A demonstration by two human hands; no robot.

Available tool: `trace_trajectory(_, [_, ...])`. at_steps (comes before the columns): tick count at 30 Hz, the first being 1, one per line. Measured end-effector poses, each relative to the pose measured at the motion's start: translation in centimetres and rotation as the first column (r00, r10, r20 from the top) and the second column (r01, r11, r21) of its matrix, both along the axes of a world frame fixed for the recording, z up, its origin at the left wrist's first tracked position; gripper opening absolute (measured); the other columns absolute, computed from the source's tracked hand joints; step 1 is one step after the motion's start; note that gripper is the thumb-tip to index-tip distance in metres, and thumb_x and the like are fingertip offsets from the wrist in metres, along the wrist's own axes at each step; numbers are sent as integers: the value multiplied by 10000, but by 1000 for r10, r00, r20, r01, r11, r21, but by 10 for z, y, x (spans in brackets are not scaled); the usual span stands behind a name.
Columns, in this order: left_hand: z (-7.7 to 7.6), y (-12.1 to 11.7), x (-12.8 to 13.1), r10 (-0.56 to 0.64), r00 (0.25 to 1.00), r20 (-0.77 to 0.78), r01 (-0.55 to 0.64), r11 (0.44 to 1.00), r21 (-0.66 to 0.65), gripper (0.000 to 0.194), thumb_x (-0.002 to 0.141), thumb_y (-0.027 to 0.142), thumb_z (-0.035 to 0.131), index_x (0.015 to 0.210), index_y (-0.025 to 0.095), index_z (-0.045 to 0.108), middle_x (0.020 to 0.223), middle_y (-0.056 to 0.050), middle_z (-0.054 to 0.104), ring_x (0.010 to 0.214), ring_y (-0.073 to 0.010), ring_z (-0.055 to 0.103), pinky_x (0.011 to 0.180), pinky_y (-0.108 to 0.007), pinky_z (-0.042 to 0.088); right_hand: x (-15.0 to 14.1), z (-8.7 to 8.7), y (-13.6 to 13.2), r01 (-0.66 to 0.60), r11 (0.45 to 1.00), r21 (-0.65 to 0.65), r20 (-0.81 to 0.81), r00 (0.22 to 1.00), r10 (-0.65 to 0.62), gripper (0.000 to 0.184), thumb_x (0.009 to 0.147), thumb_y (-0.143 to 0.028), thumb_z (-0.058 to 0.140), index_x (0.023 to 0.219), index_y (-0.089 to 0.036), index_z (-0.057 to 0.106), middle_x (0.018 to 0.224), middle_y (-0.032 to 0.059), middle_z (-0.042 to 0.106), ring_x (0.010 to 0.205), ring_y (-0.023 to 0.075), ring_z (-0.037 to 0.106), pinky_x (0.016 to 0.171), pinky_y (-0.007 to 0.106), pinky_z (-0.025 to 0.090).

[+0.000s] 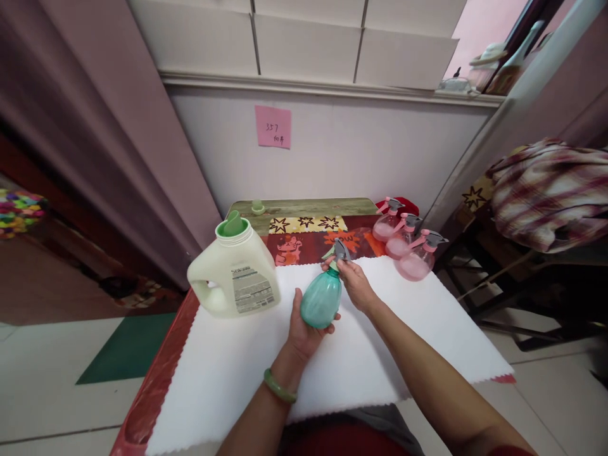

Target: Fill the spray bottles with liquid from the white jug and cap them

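My left hand (301,331) is wrapped round the body of a teal spray bottle (322,299), holding it above the white cloth (380,354). My right hand (356,284) grips the bottle's grey spray head (341,250) at the neck. A cream detergent jug (235,269) with a green open spout stands just left of the bottle. Its small green cap (258,207) lies at the table's far edge.
Three pink spray bottles (403,244) stand at the table's right far corner. The table (156,386) has a red rim and a patterned cloth at the back. A chair with plaid fabric (546,190) stands to the right. A curtain hangs at left.
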State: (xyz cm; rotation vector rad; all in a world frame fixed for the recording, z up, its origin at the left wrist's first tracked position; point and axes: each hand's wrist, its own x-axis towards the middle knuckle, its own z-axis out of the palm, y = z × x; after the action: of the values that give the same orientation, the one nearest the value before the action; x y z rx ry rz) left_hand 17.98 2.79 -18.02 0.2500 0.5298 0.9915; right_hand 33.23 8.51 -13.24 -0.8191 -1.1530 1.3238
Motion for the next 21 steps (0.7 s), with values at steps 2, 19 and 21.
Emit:
trace_trajectory(2, [0,0,-1,-18,1000,3,18,1000,6,809,902,765,459,1263,69,654,845,-179,758,692,-299,734,428,-310,497,-4,-2,-1,23,999,40,22,999,-24,396,925,-589,633,989,-220,761,1012,63,768,1007,249,669,956,391,485])
trace_trajectory(19, [-5,-2,1,59,998,-2,-59,998,24,602,916,632,599,1232,122,657,981,-151,774,779,-296,745,563,-350,562,-22,-12,-16,186,981,-52,-24,982,-187,416,907,-634,617,1040,-241,658,1049,63,781,723,192,652,643,320,501])
trace_trajectory(21, [-8,-2,2,102,995,-10,-102,994,35,513,913,550,658,1230,147,658,1021,-136,774,840,-285,745,629,-368,590,-20,-11,-16,249,967,-55,4,968,-250,412,883,-619,651,1018,-231,678,1011,60,776,782,202,657,691,324,505])
